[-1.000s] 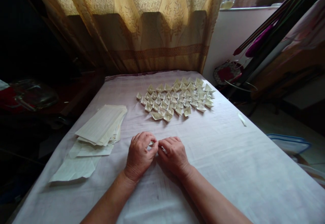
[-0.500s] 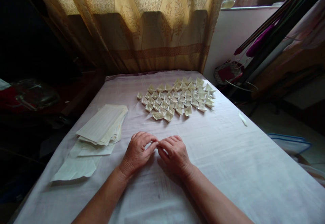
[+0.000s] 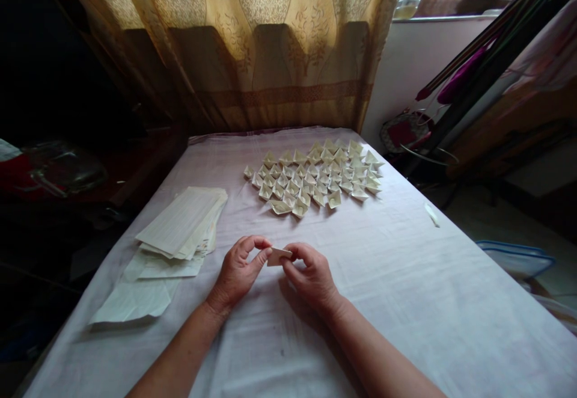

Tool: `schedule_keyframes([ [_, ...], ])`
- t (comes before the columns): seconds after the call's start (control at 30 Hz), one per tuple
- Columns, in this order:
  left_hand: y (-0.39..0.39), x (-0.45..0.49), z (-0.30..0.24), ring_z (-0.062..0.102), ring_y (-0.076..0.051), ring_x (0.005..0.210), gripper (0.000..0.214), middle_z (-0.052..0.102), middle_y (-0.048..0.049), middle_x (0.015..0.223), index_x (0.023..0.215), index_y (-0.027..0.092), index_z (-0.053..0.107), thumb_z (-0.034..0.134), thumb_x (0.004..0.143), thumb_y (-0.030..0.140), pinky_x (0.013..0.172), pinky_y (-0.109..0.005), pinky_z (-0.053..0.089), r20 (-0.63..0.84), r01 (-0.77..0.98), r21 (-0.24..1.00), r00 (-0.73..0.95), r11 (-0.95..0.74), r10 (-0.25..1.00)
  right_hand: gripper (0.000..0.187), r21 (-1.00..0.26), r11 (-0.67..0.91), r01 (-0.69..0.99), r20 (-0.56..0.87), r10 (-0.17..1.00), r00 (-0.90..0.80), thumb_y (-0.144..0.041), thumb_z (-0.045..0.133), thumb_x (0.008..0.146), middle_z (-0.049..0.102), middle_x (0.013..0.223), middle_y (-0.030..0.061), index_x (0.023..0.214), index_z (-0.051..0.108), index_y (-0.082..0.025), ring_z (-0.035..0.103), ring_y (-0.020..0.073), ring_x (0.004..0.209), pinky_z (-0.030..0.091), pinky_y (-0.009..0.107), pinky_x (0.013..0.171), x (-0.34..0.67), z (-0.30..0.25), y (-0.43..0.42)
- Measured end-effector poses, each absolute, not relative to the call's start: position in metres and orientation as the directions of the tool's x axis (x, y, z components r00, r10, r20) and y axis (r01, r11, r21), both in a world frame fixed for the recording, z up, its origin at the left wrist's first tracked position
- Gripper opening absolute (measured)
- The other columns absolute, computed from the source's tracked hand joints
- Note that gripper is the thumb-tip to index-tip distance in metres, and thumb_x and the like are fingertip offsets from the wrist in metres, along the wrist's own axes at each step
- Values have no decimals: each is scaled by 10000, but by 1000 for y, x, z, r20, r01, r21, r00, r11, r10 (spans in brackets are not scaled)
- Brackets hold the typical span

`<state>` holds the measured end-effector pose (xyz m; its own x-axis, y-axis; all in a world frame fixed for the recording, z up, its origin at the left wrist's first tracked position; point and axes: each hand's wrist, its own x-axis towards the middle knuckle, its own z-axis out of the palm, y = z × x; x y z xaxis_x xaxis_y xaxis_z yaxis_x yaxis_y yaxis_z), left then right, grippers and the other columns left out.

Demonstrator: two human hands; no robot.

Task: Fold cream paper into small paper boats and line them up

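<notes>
As hands (image 3: 237, 272) (image 3: 313, 275) pinch paper (image 3: 276, 258), boats (image 3: 311, 179) beyond; sheets (image 3: 178, 220) leftward

The curtain (image 3: 265, 73) over there glows golden yellow, with brownish tree motifs (image 3: 311, 28) and a reddish-brown band (image 3: 288, 93); the cloth (image 3: 406, 302) looks whitish, tinged lilac, the little boats (image 3: 334, 199) cream, the folded paper (image 3: 276, 258) beige, the paper pile (image 3: 175, 223) off-white.

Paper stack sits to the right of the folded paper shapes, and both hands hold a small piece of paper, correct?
Wrong side: the head view shows the paper stack left of the folded paper shapes. Both hands do hold a small piece of paper.
</notes>
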<state>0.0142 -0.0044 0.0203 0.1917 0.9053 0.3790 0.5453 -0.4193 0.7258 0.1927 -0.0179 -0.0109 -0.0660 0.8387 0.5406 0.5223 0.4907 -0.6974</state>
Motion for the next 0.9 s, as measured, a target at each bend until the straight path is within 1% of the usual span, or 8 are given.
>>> schedule_keyframes([
  [0.1,-5,7,25,642,-182,830,93,711,-20,847,919,226,660,574,901,256,836,-330,468,475,630,524,343,-573,811,141,-558,570,602,637,760,-129,-124,531,820,674,718,1,888,620,-208,593,151,657,445,265,662,196,-10,-16],
  [0.2,-9,1,30,624,-181,826,102,706,-18,843,915,219,640,540,931,206,871,-352,434,529,662,320,469,-678,707,161,-476,604,639,682,712,-165,-127,545,864,706,786,14,988,615,-202,605,167,727,443,295,740,198,-5,-17],
  [0.27,-15,-3,29,612,-183,842,129,703,-20,865,920,217,636,514,941,182,882,-354,428,550,679,215,510,-702,661,117,-420,619,664,675,702,-227,-143,537,902,706,783,14,914,626,-217,595,165,744,427,296,750,198,-1,-19],
  [0.37,-27,-11,21,600,-188,866,153,700,-25,894,917,222,645,504,942,167,875,-348,430,552,711,110,537,-694,638,192,-326,671,666,626,681,-379,-148,515,938,699,780,16,810,638,-221,572,160,757,404,288,744,196,0,-24],
  [0.53,-48,-21,8,589,-188,856,145,689,-22,889,902,218,650,524,941,159,842,-342,431,464,739,78,567,-669,680,122,-278,704,654,489,690,-535,-190,606,907,691,796,13,811,672,-226,543,161,742,375,286,707,192,-6,-34],
  [0.63,-53,-22,8,592,-191,858,125,685,-28,908,966,219,657,537,946,190,851,-354,430,427,742,83,577,-665,696,78,-300,696,653,451,706,-545,-190,643,892,699,836,11,860,696,-235,555,162,769,371,289,718,192,-7,-37],
  [0.73,-55,-19,9,593,-191,852,156,691,-27,917,1041,231,658,527,961,206,843,-357,429,441,726,68,593,-684,674,68,-312,690,654,429,716,-551,-204,648,898,701,869,13,903,706,-238,563,163,788,374,298,727,194,-5,-39],
  [0.9,-55,-14,8,593,-180,813,161,691,-24,865,968,234,674,514,976,229,782,-343,432,417,721,116,589,-683,692,74,-317,698,643,398,713,-577,-234,655,907,699,895,11,948,713,-254,570,160,814,378,306,742,200,-4,-39],
])
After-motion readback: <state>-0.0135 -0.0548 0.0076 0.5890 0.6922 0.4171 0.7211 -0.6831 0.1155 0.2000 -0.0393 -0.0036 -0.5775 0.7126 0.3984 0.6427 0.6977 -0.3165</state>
